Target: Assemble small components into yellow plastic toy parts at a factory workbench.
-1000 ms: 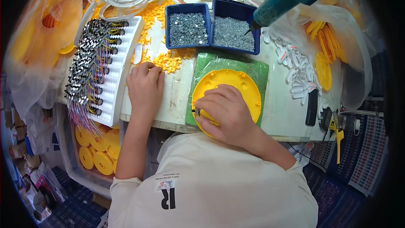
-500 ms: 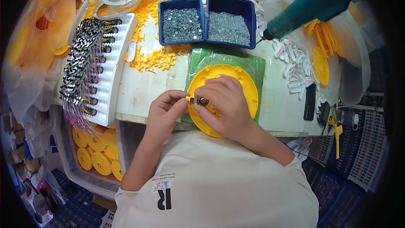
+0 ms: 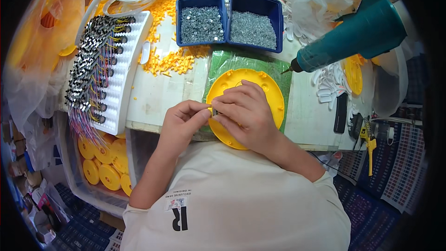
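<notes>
A round yellow plastic cover [image 3: 274,90] with small posts inside lies on a green mat [image 3: 222,65] before me. Over its left edge my two hands meet. My left hand [image 3: 184,122] pinches a small yellow plastic piece [image 3: 210,108] between thumb and forefinger. My right hand [image 3: 253,123] bends over the cover, its thumb and fingers closed around a small dark and metallic part [image 3: 214,111], mostly hidden by the fingers. The yellow piece touches or nearly touches that part; which of the two I cannot tell.
A teal power screwdriver [image 3: 348,39] hangs at the right, bit toward the mat. Two blue bins [image 3: 227,32] of small metal hardware stand behind. Left are loose yellow pieces [image 3: 174,64] and a white foam tray [image 3: 132,60] of wired parts. White plastic pieces [image 3: 327,86] lie right.
My right fingers have closed further over the small part, so less of it shows. The hanging screwdriver has swung nearer and lower in view.
</notes>
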Available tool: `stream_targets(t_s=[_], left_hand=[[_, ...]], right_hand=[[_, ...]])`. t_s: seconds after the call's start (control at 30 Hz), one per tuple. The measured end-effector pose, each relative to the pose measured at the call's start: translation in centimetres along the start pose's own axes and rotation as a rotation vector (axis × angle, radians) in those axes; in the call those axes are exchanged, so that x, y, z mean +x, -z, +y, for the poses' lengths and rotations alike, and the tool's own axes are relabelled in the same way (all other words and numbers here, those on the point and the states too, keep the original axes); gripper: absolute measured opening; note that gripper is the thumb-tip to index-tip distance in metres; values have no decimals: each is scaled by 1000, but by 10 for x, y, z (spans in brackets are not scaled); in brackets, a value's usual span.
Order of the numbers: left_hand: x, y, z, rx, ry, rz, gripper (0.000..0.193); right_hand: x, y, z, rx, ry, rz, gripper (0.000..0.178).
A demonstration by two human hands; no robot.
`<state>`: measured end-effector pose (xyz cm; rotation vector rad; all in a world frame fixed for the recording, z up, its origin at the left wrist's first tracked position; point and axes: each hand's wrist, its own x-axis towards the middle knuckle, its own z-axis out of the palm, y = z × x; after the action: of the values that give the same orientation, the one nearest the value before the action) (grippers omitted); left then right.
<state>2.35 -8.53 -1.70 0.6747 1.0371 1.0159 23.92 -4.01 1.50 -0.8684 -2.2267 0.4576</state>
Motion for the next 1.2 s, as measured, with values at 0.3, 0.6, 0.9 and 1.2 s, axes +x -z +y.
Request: stream_targets(t_s=[0.3, 0.6, 0.9, 1.2], left_hand=[[-4, -15, 15, 986, -793, 135, 26], [-12, -14, -13, 364, -262, 144, 26], [-5, -8, -13, 342, -181, 184, 30], [6, -16, -6, 389, -215, 189, 30]], right_hand=[[12, 8, 4, 197, -121, -136, 41], [10, 2, 2, -12, 72, -163, 37], [12, -8, 2, -102, 4, -142, 30], [13, -3, -3, -145, -33, -140, 36]])
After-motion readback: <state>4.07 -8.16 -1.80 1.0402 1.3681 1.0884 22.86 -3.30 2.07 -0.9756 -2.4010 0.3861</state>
